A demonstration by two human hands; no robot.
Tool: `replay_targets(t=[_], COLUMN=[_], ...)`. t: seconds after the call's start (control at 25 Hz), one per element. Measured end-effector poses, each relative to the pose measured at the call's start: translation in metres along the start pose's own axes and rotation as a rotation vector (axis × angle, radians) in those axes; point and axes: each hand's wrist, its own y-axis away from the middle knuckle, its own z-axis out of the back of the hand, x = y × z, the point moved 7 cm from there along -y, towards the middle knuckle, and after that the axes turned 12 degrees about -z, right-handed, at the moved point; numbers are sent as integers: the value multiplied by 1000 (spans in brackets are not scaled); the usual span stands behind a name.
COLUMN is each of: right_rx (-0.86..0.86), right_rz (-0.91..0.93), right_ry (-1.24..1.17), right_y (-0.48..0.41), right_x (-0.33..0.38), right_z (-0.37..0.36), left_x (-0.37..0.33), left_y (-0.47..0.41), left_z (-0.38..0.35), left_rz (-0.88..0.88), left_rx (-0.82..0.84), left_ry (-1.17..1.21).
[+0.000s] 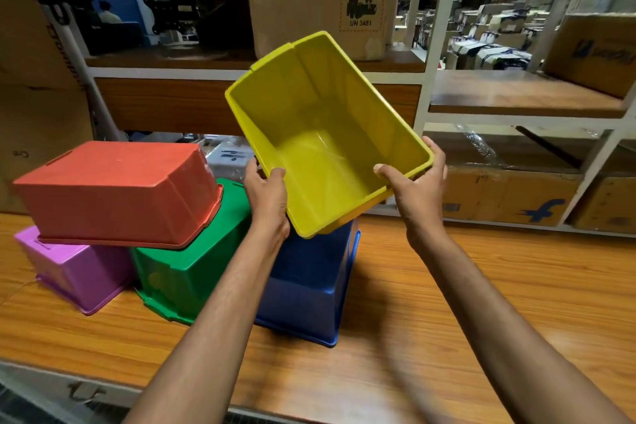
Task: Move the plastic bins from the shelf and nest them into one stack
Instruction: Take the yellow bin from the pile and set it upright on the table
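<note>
I hold a yellow plastic bin (327, 134) in the air, tilted with its open mouth toward me. My left hand (268, 200) grips its near left rim and my right hand (418, 193) grips the near right corner. Just below it stands a blue bin (306, 282), upside down on the wooden shelf board (481, 286). A green bin (192, 268) and a purple bin (79, 268) lie upside down to the left. A red bin (117, 193) rests upside down across those two.
A white metal shelf rack (437, 55) rises behind the bins. A PICO cardboard box (320, 14) sits on the upper level. More cardboard boxes (509, 196) stand low at the right. Another box (595, 52) is at the upper right.
</note>
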Motion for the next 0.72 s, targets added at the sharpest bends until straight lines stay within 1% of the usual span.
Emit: replay_targets(t=[0.12,0.2,0.28,0.32,0.4,0.52,0.64,0.72], right_rx=[-4,-6,3,-7,-53,-153,-235,-270], right_rz=[53,125,239,294,397,533,513,476], right_ry=[-18,160,448,546,626,659,553,474], right_y=[-4,-8,-9,-7,1,23,32,35], right_x=[13,29,45,51,58,57,51,50], right_z=[17,17,7,4,4,7,22,38], left_x=[-12,-21,-26,-27,-27,-25,-23,-29], left_y=[-6,-7,-7,-5,1,4,14,20], left_z=[8,10,11,10,12,16,8,5], left_rz=[-107,-157,-181,-183,-195,-220,-134,-115], left_rx=[23,66,128,165,203,242,399,456], left_ry=[5,-18,-40,-47,-56,-107,-91,-80])
